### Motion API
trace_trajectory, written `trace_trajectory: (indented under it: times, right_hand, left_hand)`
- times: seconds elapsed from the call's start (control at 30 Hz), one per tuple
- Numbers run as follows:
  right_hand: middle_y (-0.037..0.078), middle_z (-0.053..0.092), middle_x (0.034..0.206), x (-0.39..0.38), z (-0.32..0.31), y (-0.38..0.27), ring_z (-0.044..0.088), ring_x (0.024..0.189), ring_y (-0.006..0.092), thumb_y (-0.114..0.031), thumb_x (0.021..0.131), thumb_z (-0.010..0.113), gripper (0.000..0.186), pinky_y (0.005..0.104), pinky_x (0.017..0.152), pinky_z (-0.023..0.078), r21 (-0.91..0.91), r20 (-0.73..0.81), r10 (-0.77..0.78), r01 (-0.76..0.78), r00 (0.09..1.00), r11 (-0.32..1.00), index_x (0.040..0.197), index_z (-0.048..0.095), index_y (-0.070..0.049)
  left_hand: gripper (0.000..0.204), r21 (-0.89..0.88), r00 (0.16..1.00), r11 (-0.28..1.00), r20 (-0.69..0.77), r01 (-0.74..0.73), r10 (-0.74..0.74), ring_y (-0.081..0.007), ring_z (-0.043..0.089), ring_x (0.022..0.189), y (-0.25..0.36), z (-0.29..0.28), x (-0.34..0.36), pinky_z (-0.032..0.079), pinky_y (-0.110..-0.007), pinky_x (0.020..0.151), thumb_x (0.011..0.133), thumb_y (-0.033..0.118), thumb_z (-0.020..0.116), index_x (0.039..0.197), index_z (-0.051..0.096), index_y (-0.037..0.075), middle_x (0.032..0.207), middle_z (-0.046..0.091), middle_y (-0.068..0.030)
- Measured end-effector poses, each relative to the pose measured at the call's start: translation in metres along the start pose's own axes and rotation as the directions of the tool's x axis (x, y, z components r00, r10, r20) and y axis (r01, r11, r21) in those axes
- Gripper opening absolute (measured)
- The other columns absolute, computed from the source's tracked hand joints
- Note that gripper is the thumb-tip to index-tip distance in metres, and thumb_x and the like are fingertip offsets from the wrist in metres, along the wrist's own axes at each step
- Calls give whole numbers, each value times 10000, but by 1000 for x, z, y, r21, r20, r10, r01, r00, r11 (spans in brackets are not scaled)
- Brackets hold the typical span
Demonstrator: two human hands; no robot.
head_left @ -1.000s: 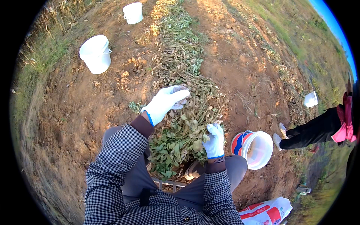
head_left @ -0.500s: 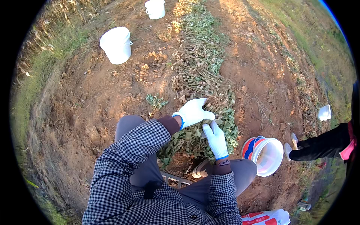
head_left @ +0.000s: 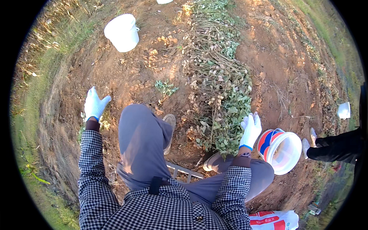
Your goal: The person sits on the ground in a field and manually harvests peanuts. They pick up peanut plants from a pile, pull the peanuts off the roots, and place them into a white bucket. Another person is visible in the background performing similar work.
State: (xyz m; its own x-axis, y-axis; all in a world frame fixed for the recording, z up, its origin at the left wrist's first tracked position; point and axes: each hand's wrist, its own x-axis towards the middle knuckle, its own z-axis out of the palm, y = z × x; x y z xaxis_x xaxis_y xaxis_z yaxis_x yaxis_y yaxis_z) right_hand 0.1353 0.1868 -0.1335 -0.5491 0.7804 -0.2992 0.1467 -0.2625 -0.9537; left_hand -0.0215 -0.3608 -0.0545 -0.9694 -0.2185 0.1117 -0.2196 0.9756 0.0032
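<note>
I sit low on bare brown soil with my knees bent. A long row of uprooted plants (head_left: 216, 92) with green leaves and pale pods runs from my feet up the field. My left hand (head_left: 94, 104), in a white glove, reaches far out to my left over the dirt with fingers apart, holding nothing I can see. My right hand (head_left: 251, 129), also gloved, hangs with loosely spread fingers at the right edge of the plant pile, just left of a white bucket (head_left: 281, 150) with red and blue markings.
A white bucket (head_left: 122, 32) stands at the upper left. Another person's dark sleeve and foot (head_left: 333, 147) come in from the right. A red and white bag (head_left: 274, 220) lies at the bottom right. Grass borders the left side. A small white container (head_left: 344, 110) sits far right.
My left hand has left the plant pile and swung out to the left over bare soil. My right hand has shifted right toward the marked bucket. The view has tilted downward.
</note>
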Motion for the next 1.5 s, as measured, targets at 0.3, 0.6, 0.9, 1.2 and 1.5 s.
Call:
trace_trajectory:
  times: [0.3, 0.6, 0.9, 1.2, 1.5]
  right_hand:
    - [229, 537, 1354, 8, 49, 117, 567, 1187, 400, -532, 787, 711, 945, 448, 1002, 455, -931, 298, -96, 311, 950, 191, 1486, 317, -33]
    - [207, 669, 1173, -1, 42, 41, 645, 1077, 359, -374, 850, 630, 595, 397, 936, 486, -774, 290, -54, 267, 956, 574, 1328, 557, -28]
    - [212, 689, 995, -74, 81, -68, 692, 779, 360, -376, 916, 588, 689, 447, 667, 541, -709, 527, -261, 588, 808, 389, 1451, 361, -6]
    - [164, 713, 929, -73, 81, -119, 707, 847, 247, -402, 969, 565, 616, 359, 745, 548, -448, 842, 19, 680, 539, 580, 1394, 444, 27]
    - [38, 638, 1039, -50, 90, -98, 511, 655, 70, -279, 1017, 527, 484, 225, 549, 436, 224, 615, 86, -279, 783, 934, 1409, 454, -4]
  left_hand:
    - [624, -848, 883, 491, 62, -199, 465, -231, 546, 1259, 202, -79, 3, 427, -345, 1056, 904, 298, 702, 1398, 481, -13, 1370, 561, -152]
    - [676, -925, 509, 365, 366, 108, 779, -257, 575, 1213, 320, -26, -30, 434, -351, 1034, 885, 423, 700, 1349, 528, -38, 1293, 613, -179]
    - [686, -928, 321, 323, 369, 188, 873, -137, 582, 1018, 335, -51, -59, 462, -289, 903, 859, 492, 711, 1284, 566, -26, 1121, 645, -67]
    - [307, -836, 493, 112, 418, 537, 763, -191, 685, 853, 316, -35, -58, 552, -309, 765, 875, 142, 733, 1080, 652, -72, 971, 706, -132]
    - [424, -849, 220, 337, 449, 406, 866, -117, 585, 859, 338, -55, -83, 465, -291, 787, 937, 370, 644, 1119, 633, -14, 982, 672, -66]
